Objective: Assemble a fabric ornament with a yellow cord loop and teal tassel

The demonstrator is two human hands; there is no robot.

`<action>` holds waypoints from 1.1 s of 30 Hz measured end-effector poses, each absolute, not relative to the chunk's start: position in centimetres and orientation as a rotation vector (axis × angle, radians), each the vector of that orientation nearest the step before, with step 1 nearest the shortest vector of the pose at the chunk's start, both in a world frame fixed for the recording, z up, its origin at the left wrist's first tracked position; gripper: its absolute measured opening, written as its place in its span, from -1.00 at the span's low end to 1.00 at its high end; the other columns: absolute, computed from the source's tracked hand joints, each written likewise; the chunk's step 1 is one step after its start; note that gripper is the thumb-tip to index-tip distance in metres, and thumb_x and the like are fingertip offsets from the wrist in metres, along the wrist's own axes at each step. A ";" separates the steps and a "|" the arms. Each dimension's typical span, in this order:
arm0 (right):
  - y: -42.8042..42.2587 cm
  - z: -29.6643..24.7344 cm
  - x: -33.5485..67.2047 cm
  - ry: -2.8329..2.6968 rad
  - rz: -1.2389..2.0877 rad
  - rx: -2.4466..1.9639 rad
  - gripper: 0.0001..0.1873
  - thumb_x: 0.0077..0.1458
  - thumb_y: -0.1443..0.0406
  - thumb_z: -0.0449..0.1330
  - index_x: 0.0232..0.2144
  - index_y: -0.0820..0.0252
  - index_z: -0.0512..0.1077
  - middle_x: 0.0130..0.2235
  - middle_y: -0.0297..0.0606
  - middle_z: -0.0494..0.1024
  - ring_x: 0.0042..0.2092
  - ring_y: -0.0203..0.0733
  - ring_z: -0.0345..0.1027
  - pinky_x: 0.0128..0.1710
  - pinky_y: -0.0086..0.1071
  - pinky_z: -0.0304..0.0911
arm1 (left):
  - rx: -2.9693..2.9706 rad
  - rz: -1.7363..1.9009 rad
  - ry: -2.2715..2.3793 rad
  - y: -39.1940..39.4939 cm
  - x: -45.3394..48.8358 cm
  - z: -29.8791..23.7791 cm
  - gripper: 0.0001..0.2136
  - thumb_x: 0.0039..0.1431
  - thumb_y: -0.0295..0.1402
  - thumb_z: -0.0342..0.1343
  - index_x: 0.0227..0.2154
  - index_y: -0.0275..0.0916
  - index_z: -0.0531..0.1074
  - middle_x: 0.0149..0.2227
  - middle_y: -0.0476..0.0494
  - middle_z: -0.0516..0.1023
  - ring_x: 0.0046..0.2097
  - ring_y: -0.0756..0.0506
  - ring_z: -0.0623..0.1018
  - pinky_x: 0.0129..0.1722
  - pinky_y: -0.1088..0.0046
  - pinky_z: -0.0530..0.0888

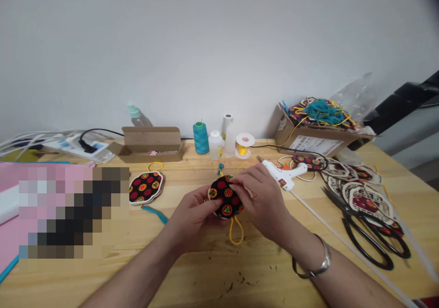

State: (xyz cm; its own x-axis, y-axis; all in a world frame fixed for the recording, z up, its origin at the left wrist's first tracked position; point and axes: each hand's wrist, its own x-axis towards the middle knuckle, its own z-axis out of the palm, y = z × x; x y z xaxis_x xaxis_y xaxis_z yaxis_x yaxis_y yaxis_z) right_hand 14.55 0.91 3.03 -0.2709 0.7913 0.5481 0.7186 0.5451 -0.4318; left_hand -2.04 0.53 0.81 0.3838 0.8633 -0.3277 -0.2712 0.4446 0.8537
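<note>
Both of my hands hold a round black fabric ornament (224, 198) with red and yellow flower dots, just above the wooden table (192, 271). My left hand (192, 216) grips its lower left edge. Fingers of my right hand (262, 198) press on its upper right edge. A yellow cord loop (236, 232) hangs from the ornament's bottom, and a small teal knot (221, 167) shows beyond its top. A silver bracelet (313, 267) circles my right wrist.
A similar ornament with a teal tassel (147, 187) lies to the left. A white glue gun (284, 173), black scissors (368, 235) and several ornament pieces (360, 189) lie right. Thread spools (200, 138), bottles (215, 144) and cardboard boxes (151, 143) line the back.
</note>
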 end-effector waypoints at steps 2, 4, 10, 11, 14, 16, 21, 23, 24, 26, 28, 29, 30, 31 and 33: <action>1.0 2.5 14.6 -2.030 0.122 -1.202 -0.86 0.08 0.39 0.07 -0.39 0.22 0.44 -0.40 -0.23 0.46 -0.29 -0.18 0.20 -0.27 -0.27 0.18 | 0.818 0.818 0.879 0.5 -2.0 0.8 -0.82 -0.02 -0.40 0.18 -0.29 -0.26 0.49 -0.34 -0.13 0.55 -0.34 -0.06 0.50 -0.41 0.45 0.49; 0.9 2.2 14.7 -2.041 0.125 -1.189 -0.86 0.08 0.39 0.07 -0.39 0.22 0.44 -0.40 -0.24 0.46 -0.29 -0.18 0.19 -0.27 -0.27 0.18 | 0.840 0.806 0.862 0.4 -2.0 0.8 -0.82 0.01 -0.41 0.16 -0.27 -0.26 0.48 -0.33 -0.13 0.54 -0.33 -0.05 0.49 -0.41 0.45 0.49; 0.9 2.3 14.7 -2.118 0.064 -1.129 -0.82 0.11 0.39 0.05 -0.46 0.21 0.43 -0.44 -0.26 0.46 -0.34 -0.21 0.18 -0.31 -0.29 0.16 | 0.897 0.771 0.838 0.1 -1.8 1.0 -0.81 0.04 -0.39 0.13 -0.25 -0.25 0.47 -0.35 -0.13 0.52 -0.32 -0.06 0.48 -0.39 0.43 0.49; 0.9 2.3 14.7 -2.134 0.055 -1.133 -0.81 0.11 0.39 0.04 -0.46 0.22 0.43 -0.44 -0.25 0.46 -0.33 -0.21 0.18 -0.31 -0.29 0.15 | 0.905 0.762 0.835 0.1 -1.8 1.1 -0.81 0.04 -0.39 0.13 -0.24 -0.25 0.46 -0.35 -0.14 0.52 -0.31 -0.06 0.47 -0.39 0.42 0.49; 0.9 2.2 14.7 -2.174 0.043 -1.203 -0.80 0.12 0.38 0.02 -0.47 0.24 0.42 -0.43 -0.23 0.45 -0.31 -0.19 0.17 -0.30 -0.28 0.13 | 0.919 0.752 0.821 0.0 -1.8 1.0 -0.79 0.05 -0.40 0.12 -0.21 -0.25 0.45 -0.34 -0.13 0.51 -0.31 -0.07 0.47 -0.38 0.42 0.48; 0.9 2.0 14.7 -2.212 0.029 -1.252 -0.78 0.14 0.37 0.01 -0.47 0.25 0.41 -0.41 -0.21 0.45 -0.30 -0.18 0.16 -0.28 -0.26 0.12 | 0.921 0.751 0.820 0.0 -1.8 1.0 -0.79 0.05 -0.40 0.12 -0.21 -0.25 0.45 -0.35 -0.13 0.51 -0.31 -0.06 0.47 -0.39 0.43 0.48; 1.1 1.4 14.7 -2.286 -0.024 -1.290 -0.76 0.17 0.36 -0.05 -0.47 0.25 0.36 -0.39 -0.20 0.42 -0.30 -0.18 0.14 -0.26 -0.24 0.09 | 0.930 0.744 0.830 0.0 -1.7 0.8 -0.79 0.04 -0.39 0.12 -0.21 -0.25 0.45 -0.37 -0.11 0.51 -0.33 -0.06 0.47 -0.40 0.43 0.48; 1.1 1.3 14.7 -2.296 -0.020 -1.300 -0.77 0.17 0.36 -0.04 -0.46 0.26 0.35 -0.39 -0.21 0.41 -0.30 -0.18 0.13 -0.25 -0.24 0.08 | 0.932 0.742 0.834 0.1 -1.8 0.9 -0.81 0.04 -0.40 0.13 -0.24 -0.25 0.45 -0.37 -0.11 0.51 -0.33 -0.06 0.47 -0.39 0.42 0.48; 1.1 1.3 14.7 -2.289 -0.013 -1.303 -0.79 0.16 0.36 -0.04 -0.45 0.26 0.35 -0.38 -0.21 0.41 -0.29 -0.17 0.13 -0.25 -0.25 0.08 | 0.933 0.740 0.836 0.1 -1.8 0.9 -0.81 0.04 -0.40 0.13 -0.24 -0.25 0.45 -0.36 -0.10 0.51 -0.33 -0.06 0.47 -0.39 0.42 0.49; 1.1 1.3 14.7 -2.260 0.012 -1.308 -0.81 0.15 0.37 -0.02 -0.45 0.26 0.34 -0.38 -0.22 0.41 -0.29 -0.17 0.13 -0.26 -0.26 0.09 | 0.926 0.737 0.840 0.2 -1.8 0.9 -0.81 0.04 -0.40 0.13 -0.24 -0.25 0.45 -0.35 -0.10 0.51 -0.32 -0.05 0.46 -0.39 0.42 0.49; 1.2 1.3 14.7 -2.230 0.040 -1.304 -0.83 0.14 0.37 0.00 -0.45 0.26 0.34 -0.39 -0.22 0.40 -0.29 -0.17 0.13 -0.27 -0.27 0.10 | 0.916 0.733 0.841 0.2 -1.8 1.0 -0.80 0.04 -0.40 0.12 -0.22 -0.24 0.45 -0.34 -0.10 0.51 -0.32 -0.05 0.46 -0.39 0.42 0.49; 1.2 1.4 14.7 -2.217 0.053 -1.299 -0.84 0.13 0.38 0.01 -0.46 0.26 0.34 -0.39 -0.22 0.40 -0.30 -0.17 0.13 -0.28 -0.28 0.10 | 0.910 0.731 0.841 0.2 -1.7 1.0 -0.79 0.04 -0.41 0.12 -0.22 -0.23 0.45 -0.34 -0.10 0.51 -0.31 -0.05 0.46 -0.39 0.42 0.49; 1.2 1.4 14.7 -2.206 0.064 -1.292 -0.85 0.13 0.38 0.01 -0.46 0.26 0.33 -0.40 -0.22 0.40 -0.31 -0.17 0.13 -0.29 -0.28 0.10 | 0.905 0.731 0.844 0.2 -1.7 1.0 -0.79 0.04 -0.41 0.12 -0.21 -0.23 0.45 -0.34 -0.10 0.51 -0.31 -0.05 0.46 -0.39 0.42 0.49; 1.2 1.4 14.7 -2.195 0.076 -1.284 -0.85 0.12 0.39 0.02 -0.47 0.25 0.33 -0.41 -0.22 0.40 -0.31 -0.17 0.13 -0.29 -0.29 0.10 | 0.901 0.732 0.845 0.1 -1.7 1.0 -0.79 0.04 -0.41 0.12 -0.21 -0.23 0.45 -0.34 -0.09 0.51 -0.31 -0.05 0.46 -0.39 0.42 0.49; 1.2 1.5 14.7 -2.172 0.100 -1.260 -0.85 0.11 0.40 0.02 -0.48 0.25 0.32 -0.43 -0.23 0.39 -0.32 -0.17 0.14 -0.30 -0.30 0.10 | 0.897 0.731 0.845 0.1 -1.8 1.0 -0.79 0.04 -0.41 0.12 -0.22 -0.23 0.45 -0.34 -0.09 0.51 -0.31 -0.05 0.46 -0.39 0.42 0.50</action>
